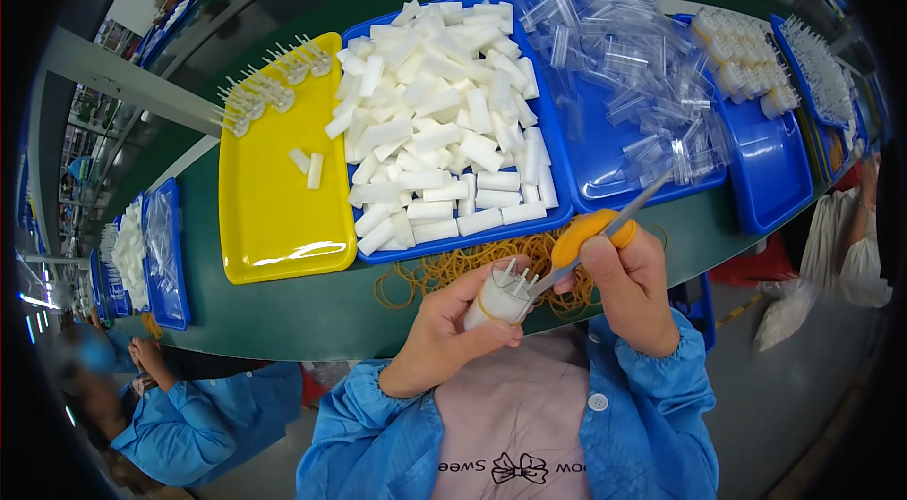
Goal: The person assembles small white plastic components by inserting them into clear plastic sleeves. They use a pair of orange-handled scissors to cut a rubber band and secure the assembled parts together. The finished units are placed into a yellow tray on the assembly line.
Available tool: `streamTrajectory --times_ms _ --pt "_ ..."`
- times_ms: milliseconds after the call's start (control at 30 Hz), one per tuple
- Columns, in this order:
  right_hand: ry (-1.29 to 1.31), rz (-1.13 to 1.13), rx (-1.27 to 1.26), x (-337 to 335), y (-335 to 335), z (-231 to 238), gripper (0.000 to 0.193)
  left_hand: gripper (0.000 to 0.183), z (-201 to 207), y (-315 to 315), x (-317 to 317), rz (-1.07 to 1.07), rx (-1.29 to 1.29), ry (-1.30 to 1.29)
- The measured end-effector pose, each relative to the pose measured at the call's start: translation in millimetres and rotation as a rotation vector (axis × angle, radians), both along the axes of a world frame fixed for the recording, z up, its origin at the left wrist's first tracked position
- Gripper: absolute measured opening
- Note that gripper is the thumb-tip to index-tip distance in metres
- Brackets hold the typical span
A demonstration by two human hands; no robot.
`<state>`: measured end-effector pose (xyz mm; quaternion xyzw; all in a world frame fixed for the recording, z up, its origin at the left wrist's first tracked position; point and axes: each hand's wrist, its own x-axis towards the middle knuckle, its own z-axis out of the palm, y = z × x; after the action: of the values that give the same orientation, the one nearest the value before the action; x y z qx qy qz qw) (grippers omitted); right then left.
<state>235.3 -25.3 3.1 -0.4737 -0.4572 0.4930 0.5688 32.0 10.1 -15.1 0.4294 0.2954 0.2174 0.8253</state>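
My left hand [444,335] is closed around a short white cylinder [498,304]. Thin white prongs and clear plastic stand up at its top, and a yellow rubber band seems to circle it. My right hand [631,288] grips a long, thin metal tool [646,197] with an orange grip; its exact kind is unclear. The tool's lower end reaches the prongs, while its other end points up to the right. Behind both hands lies a loose heap of yellow rubber bands [425,278] on the green table.
A blue tray [559,212] is heaped with white foam blocks. To its left, a yellow tray [283,250] holds pronged white parts and two blocks. Clear plastic sleeves fill another blue tray [590,184] at right. Further right stand trays of parts. A co-worker in blue [203,420] sits at left.
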Motion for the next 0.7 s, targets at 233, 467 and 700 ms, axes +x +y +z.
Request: streamTrajectory --times_ms 233,467,700 --pt "0.078 0.029 -0.02 0.1 7.5 -5.9 0.026 0.056 -5.5 0.5 1.1 0.019 0.009 -0.025" --pt "0.14 0.092 -0.058 -0.7 8.5 -7.1 0.027 0.056 -7.2 -2.1 0.6 0.035 0.061 -0.005" --pt "-0.279 0.073 0.13 -2.9 3.3 6.1 0.022 0.059 -10.0 -0.5 -0.4 -0.033 0.01 -0.029"
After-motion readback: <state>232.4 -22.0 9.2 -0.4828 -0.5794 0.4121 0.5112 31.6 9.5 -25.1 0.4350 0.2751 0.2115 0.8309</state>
